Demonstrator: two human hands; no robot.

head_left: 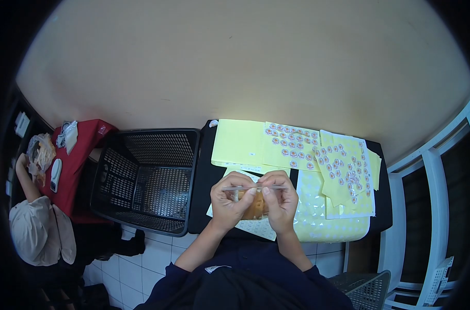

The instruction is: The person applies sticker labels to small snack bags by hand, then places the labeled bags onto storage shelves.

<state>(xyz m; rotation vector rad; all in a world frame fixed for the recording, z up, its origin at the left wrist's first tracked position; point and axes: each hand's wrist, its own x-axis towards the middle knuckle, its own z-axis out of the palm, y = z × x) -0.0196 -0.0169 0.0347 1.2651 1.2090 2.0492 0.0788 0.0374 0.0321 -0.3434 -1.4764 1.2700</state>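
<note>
Between my two hands is a small clear plastic tub (255, 209) with golden-brown contents whose kind I cannot make out. My left hand (228, 202) is closed on its left side, and my right hand (281, 203) grips the right side. Both thumbs press near the middle of its flat upper edge. Beneath and beyond my hands, yellow sticker sheets (238, 142) lie on a black-covered table (384, 204). Round orange-and-white stickers (293, 144) dot several of the sheets.
A black plastic basket (192, 181) stands left of the table. Farther left, a person (41, 227) reaches over a red-covered table (85, 150) holding plastic bags (41, 152) and a white device (56, 173). Another basket (366, 289) sits low right, near a pale metal frame (435, 191).
</note>
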